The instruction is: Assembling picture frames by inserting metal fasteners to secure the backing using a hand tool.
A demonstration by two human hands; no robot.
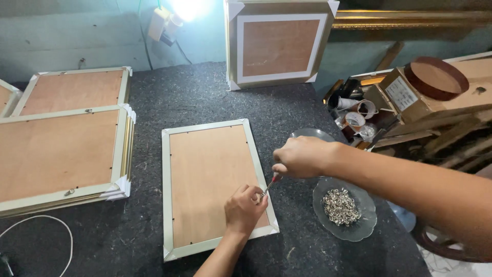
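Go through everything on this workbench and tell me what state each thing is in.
Silver picture frame with plywood backing: face down, flat on the mat.
Left hand: pressing on the frame's right edge.
Right hand: gripping a red-handled screwdriver.
Clear glass dish: holding small metal hardware.
Stacked frames: face down.

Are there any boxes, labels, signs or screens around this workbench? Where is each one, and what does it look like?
Cardboard box: right of the table among the clutter, brown, boxy, tilted, with a round dark-rimmed wooden piece resting on top.
Label: on the box's facing side, a white rectangle with small dark print, too small to make out.
No signs or screens are in view.
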